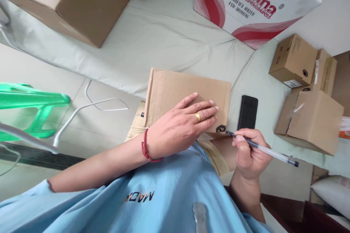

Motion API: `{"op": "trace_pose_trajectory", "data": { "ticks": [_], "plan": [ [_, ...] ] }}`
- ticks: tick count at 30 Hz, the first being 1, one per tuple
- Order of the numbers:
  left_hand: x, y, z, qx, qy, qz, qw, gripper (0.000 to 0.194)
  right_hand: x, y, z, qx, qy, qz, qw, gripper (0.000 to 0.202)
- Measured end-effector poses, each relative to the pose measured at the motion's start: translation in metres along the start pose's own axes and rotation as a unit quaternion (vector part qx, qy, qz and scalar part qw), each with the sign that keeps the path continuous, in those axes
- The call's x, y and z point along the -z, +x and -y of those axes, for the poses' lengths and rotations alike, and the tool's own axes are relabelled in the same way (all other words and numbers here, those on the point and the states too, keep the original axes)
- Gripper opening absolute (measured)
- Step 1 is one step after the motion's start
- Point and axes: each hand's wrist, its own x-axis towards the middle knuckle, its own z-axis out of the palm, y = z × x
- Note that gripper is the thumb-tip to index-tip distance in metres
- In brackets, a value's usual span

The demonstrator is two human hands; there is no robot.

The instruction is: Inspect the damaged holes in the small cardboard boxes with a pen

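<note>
A flat brown cardboard piece [175, 87] lies over my lap at the edge of the cloth-covered surface. My left hand [188, 123] rests flat on it, fingers stretched out, with a gold ring and a red cord bracelet. In my right hand [250, 151] a clear-barrelled pen [269, 149] with a dark end is gripped between thumb and fingers. The pen's tip points at a small dark, ragged patch [221, 129] at the cardboard's lower right corner. What that patch is, I cannot make out. Just beyond my right hand lies a black phone [248, 112].
A large cardboard box [93, 3] stands at the upper left and a white-and-red water carton [246, 7] at the upper right. Small brown boxes [311, 120] sit on the right. On the left are a green plastic stool [41, 105] and a white cable [73, 113].
</note>
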Motion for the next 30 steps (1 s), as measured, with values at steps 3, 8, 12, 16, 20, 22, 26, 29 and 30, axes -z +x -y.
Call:
{"op": "trace_pose_trajectory", "data": {
  "ticks": [3, 8, 12, 16, 20, 22, 26, 29, 30],
  "plan": [
    [-0.0004, 0.0005, -0.0004, 0.002, 0.001, -0.002, 1.000, 0.034, 0.0006, 0.0019, -0.0011, 0.006, 0.014, -0.022, 1.000, 0.012],
    [-0.0011, 0.0003, -0.0004, -0.006, 0.007, -0.009, 1.000, 0.034, 0.0000, 0.0016, 0.0005, 0.014, -0.029, 0.013, 0.999, 0.011],
    [-0.0009, 0.0004, 0.0001, -0.006, 0.008, -0.008, 1.000, 0.033, 0.0011, 0.0026, 0.0006, 0.005, -0.041, 0.016, 0.999, 0.010],
    [-0.0006, 0.0008, 0.0000, -0.004, 0.002, -0.009, 1.000, 0.034, 0.0025, 0.0034, -0.0008, 0.003, -0.033, 0.002, 0.999, 0.013],
    [-0.0005, 0.0003, -0.0001, -0.001, -0.008, -0.007, 1.000, 0.036, 0.0022, 0.0016, -0.0008, 0.002, -0.033, 0.011, 0.999, 0.011],
    [-0.0006, -0.0001, -0.0001, -0.002, -0.009, -0.008, 1.000, 0.036, 0.0021, 0.0009, -0.0004, 0.001, -0.034, 0.018, 0.999, 0.010],
    [-0.0011, -0.0003, 0.0001, -0.003, -0.003, -0.007, 1.000, 0.034, 0.0027, 0.0009, -0.0011, 0.000, -0.027, 0.006, 1.000, 0.009],
    [-0.0010, -0.0003, 0.0001, -0.001, -0.001, -0.002, 1.000, 0.035, 0.0033, 0.0001, -0.0020, -0.002, -0.037, 0.017, 0.999, 0.009],
    [-0.0008, -0.0002, 0.0001, 0.000, -0.002, -0.001, 1.000, 0.035, 0.0034, -0.0004, -0.0020, -0.004, -0.034, 0.019, 0.999, 0.009]
  ]
}}
